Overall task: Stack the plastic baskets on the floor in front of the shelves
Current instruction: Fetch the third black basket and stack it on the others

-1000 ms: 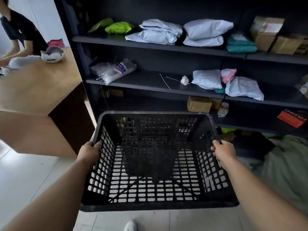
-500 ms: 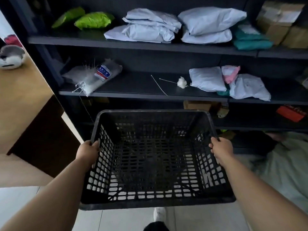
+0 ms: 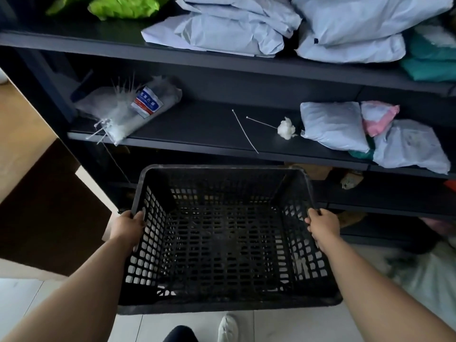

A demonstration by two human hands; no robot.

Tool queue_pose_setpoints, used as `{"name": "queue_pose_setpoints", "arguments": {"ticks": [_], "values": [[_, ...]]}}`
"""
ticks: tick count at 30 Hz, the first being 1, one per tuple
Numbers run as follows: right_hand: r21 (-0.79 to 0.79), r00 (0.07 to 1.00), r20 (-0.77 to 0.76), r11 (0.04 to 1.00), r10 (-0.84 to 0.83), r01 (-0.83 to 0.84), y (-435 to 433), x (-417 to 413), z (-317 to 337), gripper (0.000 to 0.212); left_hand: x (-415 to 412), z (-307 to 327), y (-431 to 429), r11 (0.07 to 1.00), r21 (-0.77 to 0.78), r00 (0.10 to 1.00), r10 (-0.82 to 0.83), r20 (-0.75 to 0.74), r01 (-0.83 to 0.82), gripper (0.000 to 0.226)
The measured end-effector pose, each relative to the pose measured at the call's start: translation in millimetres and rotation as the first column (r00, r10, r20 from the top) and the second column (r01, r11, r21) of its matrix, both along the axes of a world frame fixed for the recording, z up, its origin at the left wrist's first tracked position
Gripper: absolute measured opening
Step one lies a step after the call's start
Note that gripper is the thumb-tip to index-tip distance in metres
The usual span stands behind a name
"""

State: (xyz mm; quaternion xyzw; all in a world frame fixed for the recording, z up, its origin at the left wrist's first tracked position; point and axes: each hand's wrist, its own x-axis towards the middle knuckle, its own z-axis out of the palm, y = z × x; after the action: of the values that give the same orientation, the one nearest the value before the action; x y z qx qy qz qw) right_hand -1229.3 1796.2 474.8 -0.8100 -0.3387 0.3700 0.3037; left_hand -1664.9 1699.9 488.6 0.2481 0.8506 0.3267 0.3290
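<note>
both arms outstretched, left grip (image 3: 128,227) and right grip (image 3: 322,227) clenched.

The basket (image 3: 222,243) between the two hands is black moulded plastic, matt and dusty-looking, its walls and floor pierced in a grid. Beyond it, the shelves (image 3: 209,124) are dark with a smooth, matt painted finish. On them lie pale mailer bags (image 3: 333,127) of thin, crinkled plastic film with a soft sheen, and a wad of white fluffy fibre (image 3: 286,130). Out past the left hand, the table (image 3: 22,124) shows a smooth wood-look surface. Under the arms, the floor (image 3: 19,299) is pale, smooth tile, slightly glossy.
</note>
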Motion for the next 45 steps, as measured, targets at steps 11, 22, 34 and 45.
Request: {"name": "queue_pose_setpoints", "arguments": {"ticks": [11,22,34,45], "values": [[-0.071,0.999,0.018,0.997,-0.031,0.032,36,-20,-32,0.017,-26,-35,55,0.999,-0.027,0.997,-0.029,0.069,0.031,0.022],[-0.087,1.000,0.021,0.996,-0.017,0.019,49,-27,-45,0.018,-33,-60,76,0.994,-0.086,0.995,-0.064,0.072,0.070,0.025],[-0.096,1.000,0.002,0.995,-0.014,0.014,46,-23,-55,0.020,-30,-83,78,0.994,-0.107,0.991,-0.013,0.132,0.028,0.025],[-0.159,0.997,0.061,0.986,0.055,-0.044,45,-25,-51,0.021,-30,-81,75,0.976,-0.188,0.991,-0.092,0.098,0.109,0.020]]}}
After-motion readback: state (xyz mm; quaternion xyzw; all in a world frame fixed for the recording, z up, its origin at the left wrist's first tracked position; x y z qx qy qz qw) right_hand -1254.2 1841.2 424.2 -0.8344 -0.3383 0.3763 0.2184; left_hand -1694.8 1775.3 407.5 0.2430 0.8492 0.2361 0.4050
